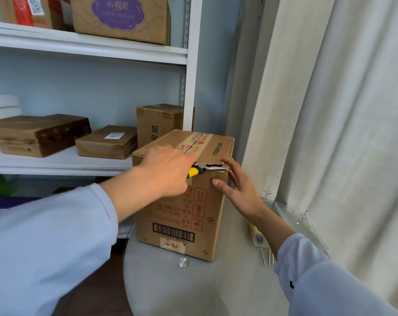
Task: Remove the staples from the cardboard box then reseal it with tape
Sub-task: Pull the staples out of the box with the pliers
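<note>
With your left hand (168, 169) gripping the pliers (207, 168) at the box (182, 206) corner, your right hand's (236, 190) straight fingers (218, 184) risk a slip injury.

One head-worn, wide-angle view looks forward and down from close above the table (216, 288), which fills the lower middle of the frame. The box (182, 201) sits near the centre, within arm's reach. Both sleeves enter from the bottom corners. Shelves (86, 49) fill the upper left, a curtain (330, 110) the right, its lines bowed by the lens.
</note>
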### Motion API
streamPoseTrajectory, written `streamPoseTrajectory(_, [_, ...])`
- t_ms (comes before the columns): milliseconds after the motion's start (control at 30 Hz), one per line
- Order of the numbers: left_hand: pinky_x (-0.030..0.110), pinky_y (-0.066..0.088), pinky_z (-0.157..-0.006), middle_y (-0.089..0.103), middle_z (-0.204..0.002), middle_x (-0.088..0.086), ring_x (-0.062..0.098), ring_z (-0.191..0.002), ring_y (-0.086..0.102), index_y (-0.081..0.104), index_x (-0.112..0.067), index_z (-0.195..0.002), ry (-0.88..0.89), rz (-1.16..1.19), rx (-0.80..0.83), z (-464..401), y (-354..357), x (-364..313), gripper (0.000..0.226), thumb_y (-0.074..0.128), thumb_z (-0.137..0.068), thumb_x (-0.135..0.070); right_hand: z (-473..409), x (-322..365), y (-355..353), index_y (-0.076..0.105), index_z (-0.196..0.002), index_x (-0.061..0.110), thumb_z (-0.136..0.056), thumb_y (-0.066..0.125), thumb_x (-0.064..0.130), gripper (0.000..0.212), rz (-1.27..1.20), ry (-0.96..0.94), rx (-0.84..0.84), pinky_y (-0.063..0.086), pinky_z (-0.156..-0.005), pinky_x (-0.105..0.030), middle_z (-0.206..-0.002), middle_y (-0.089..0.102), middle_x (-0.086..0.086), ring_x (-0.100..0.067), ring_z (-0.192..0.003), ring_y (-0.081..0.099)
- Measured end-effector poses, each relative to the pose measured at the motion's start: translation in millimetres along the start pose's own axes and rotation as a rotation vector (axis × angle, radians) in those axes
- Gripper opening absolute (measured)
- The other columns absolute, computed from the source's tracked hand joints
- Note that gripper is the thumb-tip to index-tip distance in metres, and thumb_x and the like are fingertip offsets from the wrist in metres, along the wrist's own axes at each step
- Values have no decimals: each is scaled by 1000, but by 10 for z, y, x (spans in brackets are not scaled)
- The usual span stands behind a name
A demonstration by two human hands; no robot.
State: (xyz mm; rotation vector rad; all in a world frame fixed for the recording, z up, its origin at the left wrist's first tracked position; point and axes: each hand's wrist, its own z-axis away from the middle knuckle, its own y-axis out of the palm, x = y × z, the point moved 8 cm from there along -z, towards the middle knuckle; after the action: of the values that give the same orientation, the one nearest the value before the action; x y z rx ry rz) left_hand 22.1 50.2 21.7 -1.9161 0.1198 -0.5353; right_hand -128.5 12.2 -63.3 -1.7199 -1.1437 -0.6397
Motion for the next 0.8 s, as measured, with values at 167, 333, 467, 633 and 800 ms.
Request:
streamPoseTrajectory(167, [27,40,-58,55,-127,5,20,-87,51,41,-28,-133,72,55,100,-98,97,66,45,50,-90,-23,1,-3,-6,34,-135,45,-89,62,39,54,0,-8,-1,38,-101,-29,-119,38,40,2,-116,40])
streamPoseTrajectory(333, [29,37,-63,56,-126,5,23,-87,50,44,-26,-125,-41,165,53,12,183,29,37,49,-88,-21,-14,-20,-4,34,-132,50,-88,63,40,53,1,-9,-9,38,-97,-25,-115,38,46,14,-106,43])
streamPoseTrajectory(467, [30,38,-65,57,-126,5,26,-101,58,42,-23,-125,-95,165,10,117,239,-52,36,48,-89,-22,-4,-7,2,34,-127,54,-89,62,39,50,0,-15,-11,37,-98,-26,-114,37,46,4,-113,41])
streamPoseTrajectory(633, [31,38,-62,57,-124,5,20,-83,48,41,-23,-129,-34,84,41,6,154,16,41,49,-88,-21,-13,-14,9,33,-130,52,-88,62,42,52,-4,-5,-2,39,-101,-32,-116,38,44,0,-117,41])
streamPoseTrajectory(800, [31,41,-62,54,-130,6,21,-87,50,39,-27,-132,40,40,70,-52,93,52,46,49,-88,-20,-2,-4,4,32,-130,51,-89,62,40,52,-14,-4,0,39,-100,-29,-115,38,44,1,-115,41])
